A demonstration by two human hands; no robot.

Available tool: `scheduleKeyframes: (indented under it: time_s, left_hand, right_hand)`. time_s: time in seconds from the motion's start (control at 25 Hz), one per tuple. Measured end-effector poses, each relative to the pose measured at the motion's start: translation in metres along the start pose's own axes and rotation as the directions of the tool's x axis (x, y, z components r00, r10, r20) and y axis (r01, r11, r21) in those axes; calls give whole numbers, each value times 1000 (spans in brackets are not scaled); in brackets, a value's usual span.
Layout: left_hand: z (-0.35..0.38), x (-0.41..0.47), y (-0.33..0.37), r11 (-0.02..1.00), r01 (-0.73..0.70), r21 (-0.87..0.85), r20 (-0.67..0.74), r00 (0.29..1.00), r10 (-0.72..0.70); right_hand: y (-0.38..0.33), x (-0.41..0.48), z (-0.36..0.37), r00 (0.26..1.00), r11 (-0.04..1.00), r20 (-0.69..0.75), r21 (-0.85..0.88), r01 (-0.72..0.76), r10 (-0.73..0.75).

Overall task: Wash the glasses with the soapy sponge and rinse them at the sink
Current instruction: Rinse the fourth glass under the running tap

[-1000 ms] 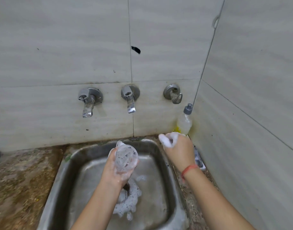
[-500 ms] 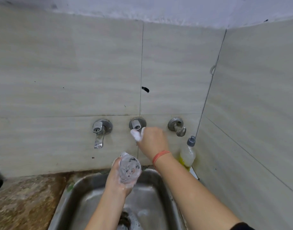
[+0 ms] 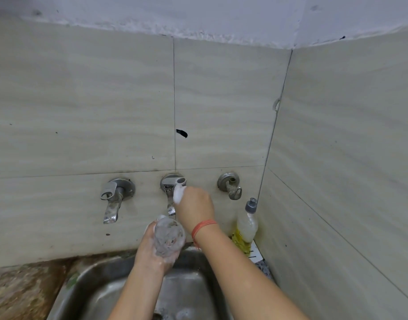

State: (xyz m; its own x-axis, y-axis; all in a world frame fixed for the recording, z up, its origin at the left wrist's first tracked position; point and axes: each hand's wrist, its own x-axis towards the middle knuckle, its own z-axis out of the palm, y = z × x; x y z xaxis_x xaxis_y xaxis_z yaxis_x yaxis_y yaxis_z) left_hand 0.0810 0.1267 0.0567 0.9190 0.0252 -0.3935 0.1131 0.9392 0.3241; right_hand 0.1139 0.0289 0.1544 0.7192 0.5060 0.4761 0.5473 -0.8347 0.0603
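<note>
My left hand (image 3: 152,252) grips a clear, soap-covered glass (image 3: 169,236) above the back of the steel sink (image 3: 87,287), right under the middle tap's spout. My right hand (image 3: 195,207), its fingers white with foam, is at the middle tap (image 3: 173,183) and touches its lever. The lever is turned to the right. No water stream is visible. The sponge is out of sight.
A second tap (image 3: 113,197) sits to the left and a bare fitting (image 3: 230,184) to the right. A dish soap bottle (image 3: 245,227) stands in the right corner. Tiled walls close in behind and on the right. A brown stone counter (image 3: 20,292) lies left of the sink.
My right hand rose from the sink's right rim to the middle tap's lever, which has swung right. The glass in my left hand came up under the spout. My view tilted upward.
</note>
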Motion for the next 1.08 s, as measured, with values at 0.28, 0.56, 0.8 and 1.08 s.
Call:
scheduleKeyframes:
  time_s: [0.28, 0.56, 0.8, 1.08]
  left_hand:
    - [-6, 13, 6, 995, 58, 78, 42, 997, -61]
    - [22, -9, -1, 995, 21, 94, 103, 994, -31]
    - [-1, 8, 3, 997, -6, 79, -80, 997, 13]
    - [-30, 18, 22, 972, 30, 233, -292, 955, 40]
  right_hand:
    - [5, 1, 10, 997, 952, 79, 305, -19, -5]
    - [15, 11, 7, 971, 891, 240, 438, -120, 12]
    - [17, -10, 29, 748, 227, 589, 718, -658, 307]
    - [-25, -15, 100, 529, -333, 824, 450, -829, -203]
